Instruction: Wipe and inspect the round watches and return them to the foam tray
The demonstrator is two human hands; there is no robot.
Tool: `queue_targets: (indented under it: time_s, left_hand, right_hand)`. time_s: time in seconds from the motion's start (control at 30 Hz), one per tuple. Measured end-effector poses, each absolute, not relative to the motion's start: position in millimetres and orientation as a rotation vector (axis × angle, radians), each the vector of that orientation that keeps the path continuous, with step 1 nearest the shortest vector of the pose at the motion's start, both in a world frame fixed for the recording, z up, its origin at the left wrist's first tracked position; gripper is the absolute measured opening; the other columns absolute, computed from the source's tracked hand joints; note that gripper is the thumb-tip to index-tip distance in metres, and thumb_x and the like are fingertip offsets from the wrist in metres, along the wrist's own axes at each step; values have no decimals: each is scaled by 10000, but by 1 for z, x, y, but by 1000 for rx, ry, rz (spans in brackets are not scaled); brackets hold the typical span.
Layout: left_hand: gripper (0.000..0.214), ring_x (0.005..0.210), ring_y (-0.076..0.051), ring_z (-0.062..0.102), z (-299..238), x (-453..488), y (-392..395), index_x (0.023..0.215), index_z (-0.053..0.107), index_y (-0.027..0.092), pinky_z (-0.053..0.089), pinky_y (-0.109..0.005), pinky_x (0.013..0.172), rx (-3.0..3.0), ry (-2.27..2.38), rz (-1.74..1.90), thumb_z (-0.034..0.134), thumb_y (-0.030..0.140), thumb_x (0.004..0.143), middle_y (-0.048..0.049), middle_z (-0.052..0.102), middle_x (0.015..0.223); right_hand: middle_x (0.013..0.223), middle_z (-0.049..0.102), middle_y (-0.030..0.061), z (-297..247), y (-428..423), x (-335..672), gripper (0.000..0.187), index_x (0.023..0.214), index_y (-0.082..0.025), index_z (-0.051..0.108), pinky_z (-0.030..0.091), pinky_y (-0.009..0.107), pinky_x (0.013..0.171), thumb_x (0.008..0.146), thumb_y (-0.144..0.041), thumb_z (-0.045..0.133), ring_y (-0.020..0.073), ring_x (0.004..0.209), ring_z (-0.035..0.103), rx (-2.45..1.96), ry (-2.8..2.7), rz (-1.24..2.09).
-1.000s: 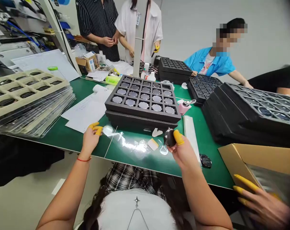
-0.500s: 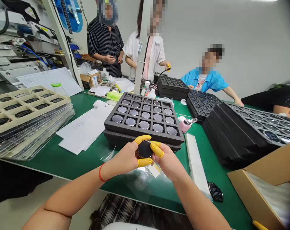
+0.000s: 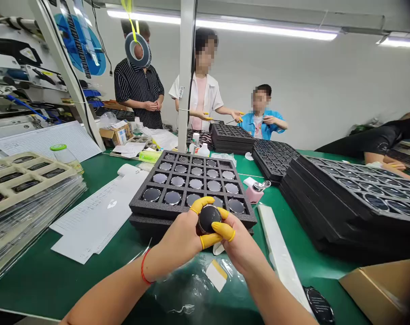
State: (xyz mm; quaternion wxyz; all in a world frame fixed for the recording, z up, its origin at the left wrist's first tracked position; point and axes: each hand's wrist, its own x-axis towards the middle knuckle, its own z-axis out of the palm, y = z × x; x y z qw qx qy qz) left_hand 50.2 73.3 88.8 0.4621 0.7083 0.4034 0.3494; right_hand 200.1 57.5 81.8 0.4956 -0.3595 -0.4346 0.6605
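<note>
ahead, the hands (image 3: 176, 241) grip a black disc (image 3: 209, 219) before a foam tray (image 3: 147, 198).

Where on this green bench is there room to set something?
Bare green mat shows left of the white papers, below the sleeved tray stack, and between the white strip and the stacked black foam trays. Crowded under the left hand and right hand, on the plastic film.
</note>
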Motion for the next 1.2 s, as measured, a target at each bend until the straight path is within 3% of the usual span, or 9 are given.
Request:
queue_targets:
  time_s: [0.2, 0.53, 0.7, 0.9, 1.07, 1.2]
  left_hand:
    - [665, 705, -219, 647, 72, 60, 68, 1305, 488, 213, 465, -294, 623, 1721, 1174, 882, 751, 372, 715, -55, 713, 901]
    - [397, 874, -264, 672, 61, 65, 65, 1111, 609, 245, 481, -302, 704, 1731, 1106, 1012, 709, 383, 753, -67, 692, 940]
    - [463, 771, -224, 667, 57, 63, 67, 1189, 564, 245, 489, -307, 710, 1736, 1101, 969, 700, 379, 768, -68, 686, 982]
    - [581, 809, -174, 642, 68, 58, 69, 1302, 403, 238, 519, -300, 735, 1556, 913, 897, 681, 303, 796, -61, 641, 1079]
    - [608, 578, -120, 560, 74, 50, 77, 1355, 297, 182, 482, -240, 552, 1276, 638, 750, 579, 368, 849, 24, 598, 710]
    - [480, 527, -114, 551, 73, 46, 83, 1282, 398, 166, 445, -209, 477, 1220, 619, 719, 516, 363, 859, 18, 599, 667]
  right_hand:
    - [794, 667, 2, 71, 55, 192, 229, 870, -206, 709, 448, 251, 691, 704, -357, 755, 149, 732, 572, -877, -917, 1534]
    - [793, 665, -2, 58, 56, 187, 250, 839, -212, 693, 463, 273, 697, 678, -391, 764, 152, 710, 560, -897, -739, 1507]
    - [753, 661, -14, 56, 59, 186, 298, 810, -207, 688, 458, 258, 665, 650, -437, 789, 138, 675, 548, -944, -683, 1510]
    - [689, 653, -4, 65, 62, 197, 279, 828, -194, 706, 452, 255, 622, 746, -460, 728, 136, 625, 552, -944, -930, 1542]
    - [716, 669, 8, 78, 59, 208, 260, 972, -202, 700, 470, 283, 583, 838, -420, 652, 140, 552, 587, -842, -1184, 1688]
    - [736, 681, 23, 82, 58, 208, 280, 983, -196, 707, 484, 299, 614, 873, -431, 602, 157, 574, 626, -807, -1244, 1728]
